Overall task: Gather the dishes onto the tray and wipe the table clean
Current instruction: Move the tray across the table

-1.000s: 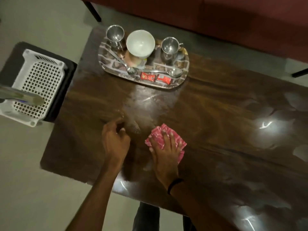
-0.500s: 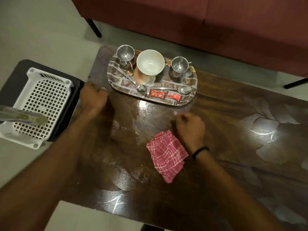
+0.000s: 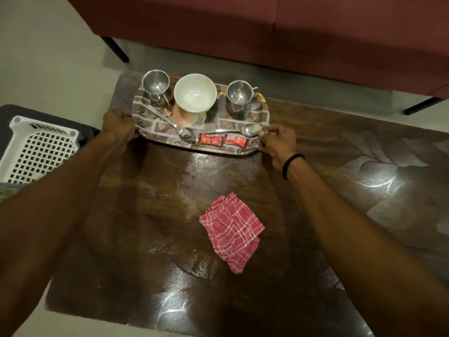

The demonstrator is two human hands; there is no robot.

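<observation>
The loaded tray point(image 3: 263, 110) sat at the far edge of the bench point(image 3: 145, 215), the left hand point(image 3: 119, 125) curled round its left end and the right hand point(image 3: 277, 142) gripping its right end; a red checked cloth point(image 3: 230, 229) lay mid-bench.

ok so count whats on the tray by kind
steel cups: 2
white bowl: 1
spoons: 2
red sachets: 2
total on the tray: 7
</observation>
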